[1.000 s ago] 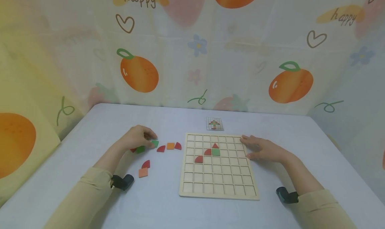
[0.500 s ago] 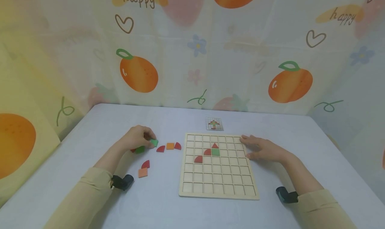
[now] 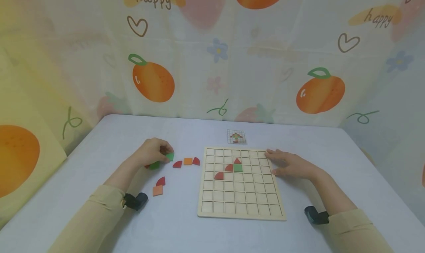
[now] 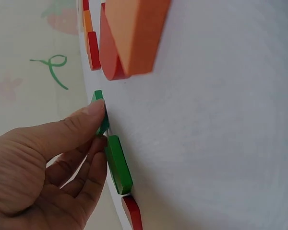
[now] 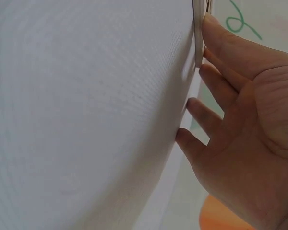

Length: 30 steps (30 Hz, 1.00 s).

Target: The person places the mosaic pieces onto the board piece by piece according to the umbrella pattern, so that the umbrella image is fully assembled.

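My left hand (image 3: 151, 152) pinches a green square tile (image 3: 170, 157) between thumb and fingers, close over the white table. In the left wrist view, the thumb lies across this tile (image 4: 99, 94), and another green tile (image 4: 119, 165) sits just below the fingers. My right hand (image 3: 292, 165) rests with spread fingers at the right edge of a wooden grid board (image 3: 242, 198); its thumb touches the board's edge (image 5: 198, 36) in the right wrist view. On the board lie a red triangle (image 3: 237, 160), a green square (image 3: 237, 168) and two red quarter-circles (image 3: 219, 176).
Between left hand and board lie a red quarter-circle (image 3: 177, 164), an orange square (image 3: 188, 161) and another red quarter-circle (image 3: 196, 161). Nearer the front, a red quarter-circle (image 3: 161, 181) touches an orange square (image 3: 158, 190). A small pattern card (image 3: 237, 136) lies behind the board.
The green tile in my left hand has tilted and shifted very slightly, with the fingers staying on it. My right hand and the board look unchanged.
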{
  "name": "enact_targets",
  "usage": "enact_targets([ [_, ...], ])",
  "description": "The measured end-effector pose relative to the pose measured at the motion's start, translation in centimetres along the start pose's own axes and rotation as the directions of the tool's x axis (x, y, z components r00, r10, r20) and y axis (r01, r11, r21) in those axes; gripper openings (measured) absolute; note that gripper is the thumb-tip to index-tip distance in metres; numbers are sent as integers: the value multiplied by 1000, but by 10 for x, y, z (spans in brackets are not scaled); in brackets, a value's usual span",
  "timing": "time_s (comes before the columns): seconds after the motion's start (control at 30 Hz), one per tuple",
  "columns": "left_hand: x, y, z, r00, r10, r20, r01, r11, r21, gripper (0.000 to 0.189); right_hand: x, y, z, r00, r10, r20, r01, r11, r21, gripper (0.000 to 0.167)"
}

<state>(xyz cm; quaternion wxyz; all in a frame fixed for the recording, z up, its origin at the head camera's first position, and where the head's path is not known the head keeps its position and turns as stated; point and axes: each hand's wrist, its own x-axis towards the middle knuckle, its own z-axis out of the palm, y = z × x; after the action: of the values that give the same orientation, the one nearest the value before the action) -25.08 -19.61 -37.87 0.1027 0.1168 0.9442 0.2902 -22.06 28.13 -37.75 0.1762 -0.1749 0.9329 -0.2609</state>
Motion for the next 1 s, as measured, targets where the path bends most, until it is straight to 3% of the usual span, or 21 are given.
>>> enact_targets([
  [0.37,0,3,0,1000,16,-11,-16,1000,10,16,0,-1,-1,1000,1,-1,-1,1000,12,72],
  [0.67,-1,7,0,996,81,-23,-81,997,0,5,-1,-3,0,1000,-9,-2,9,1000,10,72],
  [0.87,-1,22,4,995,89,-35,-90,995,-39,7,-1,-3,0,1000,-13,-2,13,1000,16,72],
  [1.0,-2,39,9,997,75,-7,-76,993,-86,14,-1,-3,0,1000,-19,-4,19,1000,15,72],
])
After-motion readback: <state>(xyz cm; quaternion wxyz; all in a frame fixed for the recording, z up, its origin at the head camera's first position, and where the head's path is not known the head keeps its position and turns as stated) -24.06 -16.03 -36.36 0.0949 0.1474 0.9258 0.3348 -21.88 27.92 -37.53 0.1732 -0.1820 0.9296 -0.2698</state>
